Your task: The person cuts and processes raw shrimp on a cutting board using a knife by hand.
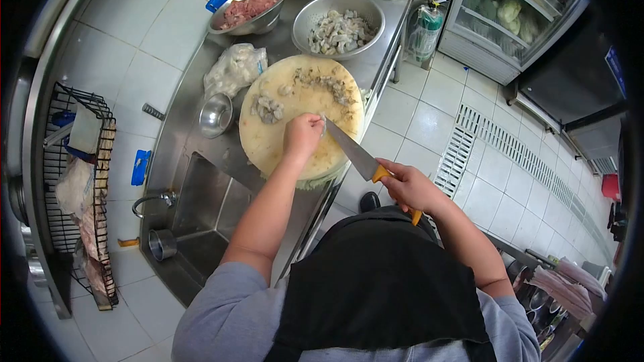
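My right hand [407, 186] is wrapped round the orange handle of a kitchen knife [353, 152]. The blade points up and left, its tip close to my left hand [305, 135]. Those left fingers are pinched over the round cutting board [265, 146], on a small pale grey piece that looks like raw shrimp [323, 125], mostly hidden by them. A little heap of grey peeled shrimp [267, 109] lies at the board's left. Along its far right side runs a line of darker grey scraps [339, 87].
Beyond the board stand a colander [305, 19] of shrimp and a metal bowl [275, 19] of raw meat. A plastic bag [235, 70] and small steel bowl [216, 115] sit left. The sink [201, 201] is nearer me; a wire rack [104, 154] hangs on the wall.
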Available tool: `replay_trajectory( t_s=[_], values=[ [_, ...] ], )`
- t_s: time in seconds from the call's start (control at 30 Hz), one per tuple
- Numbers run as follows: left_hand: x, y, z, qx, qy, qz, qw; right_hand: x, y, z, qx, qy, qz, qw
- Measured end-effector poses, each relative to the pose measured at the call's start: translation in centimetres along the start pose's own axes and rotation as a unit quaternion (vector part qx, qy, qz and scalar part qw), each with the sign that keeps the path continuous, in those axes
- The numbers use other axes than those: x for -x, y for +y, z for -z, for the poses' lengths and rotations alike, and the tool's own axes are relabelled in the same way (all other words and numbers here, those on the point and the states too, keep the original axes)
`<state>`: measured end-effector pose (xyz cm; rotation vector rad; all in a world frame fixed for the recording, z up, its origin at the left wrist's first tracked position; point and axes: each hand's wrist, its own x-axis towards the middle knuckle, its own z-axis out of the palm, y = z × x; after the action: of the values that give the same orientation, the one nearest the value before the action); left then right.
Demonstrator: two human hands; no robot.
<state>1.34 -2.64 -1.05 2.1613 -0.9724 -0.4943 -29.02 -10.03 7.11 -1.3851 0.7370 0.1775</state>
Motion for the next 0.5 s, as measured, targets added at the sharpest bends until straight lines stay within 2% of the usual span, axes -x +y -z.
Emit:
replay_trajectory(
  t_s=[0.17,0.27,0.5],
  values=[
    [0.0,0.2,0.0,-0.003,0.003,-0.001,1.000,1.5,-0.8,-0.1,0.027,0.000,-0.017,0.999],
    [0.1,0.7,-0.2,-0.022,0.007,0.022,0.999,1.3,0.3,0.1,0.013,-0.011,0.005,1.000],
    [-1.3,-2.6,-0.8,0.012,-0.004,0.024,1.000,3.6,-0.6,0.6,0.067,-0.039,-0.040,0.996]
  ],
)
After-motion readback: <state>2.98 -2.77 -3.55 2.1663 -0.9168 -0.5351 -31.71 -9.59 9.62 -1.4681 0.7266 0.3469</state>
